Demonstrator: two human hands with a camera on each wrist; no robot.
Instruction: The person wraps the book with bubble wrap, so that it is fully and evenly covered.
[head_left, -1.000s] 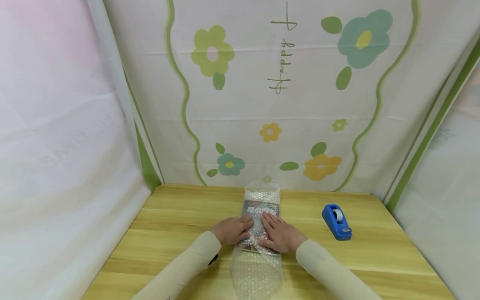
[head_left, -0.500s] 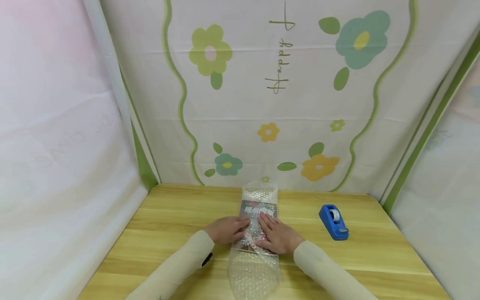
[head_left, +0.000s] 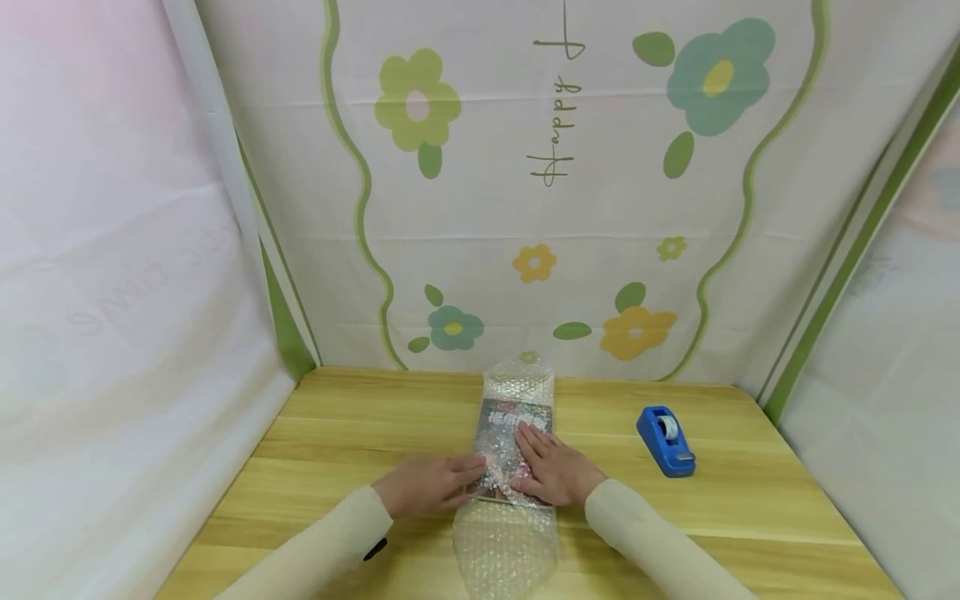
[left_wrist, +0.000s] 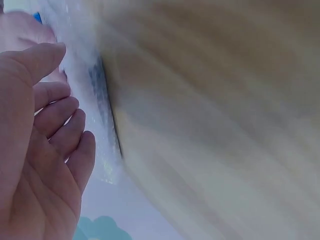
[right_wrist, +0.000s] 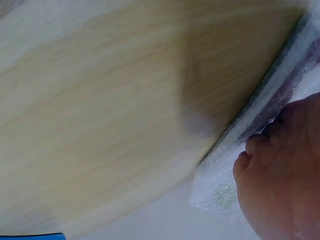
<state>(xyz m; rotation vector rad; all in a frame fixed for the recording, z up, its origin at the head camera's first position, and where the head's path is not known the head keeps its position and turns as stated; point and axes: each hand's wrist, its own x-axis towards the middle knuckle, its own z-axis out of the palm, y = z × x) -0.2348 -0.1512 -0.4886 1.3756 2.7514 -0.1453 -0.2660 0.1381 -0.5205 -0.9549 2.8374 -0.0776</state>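
A flat, dark book (head_left: 493, 433) with white lettering lies inside clear bubble wrap (head_left: 506, 546) on the wooden table. The wrap extends past the book at both ends. My right hand (head_left: 557, 468) rests on top of the wrapped book with its fingers extended. At the book's left edge is my left hand (head_left: 429, 485), fingers loosely extended, the tips at or very near the wrap. The left wrist view shows that hand (left_wrist: 45, 135) palm and slightly bent fingers, holding nothing. In the right wrist view, the right hand (right_wrist: 285, 170) covers part of the wrap.
A blue tape dispenser (head_left: 666, 443) with a roll of tape stands on the table (head_left: 337, 433) to the right of the book. White flowered cloth (head_left: 465, 192) hangs behind the table, with more cloth at both sides.
My left hand has drawn back from the top of the wrapped book, leftward and towards me. The right hand stays pressed in place. The head view has shifted slightly.
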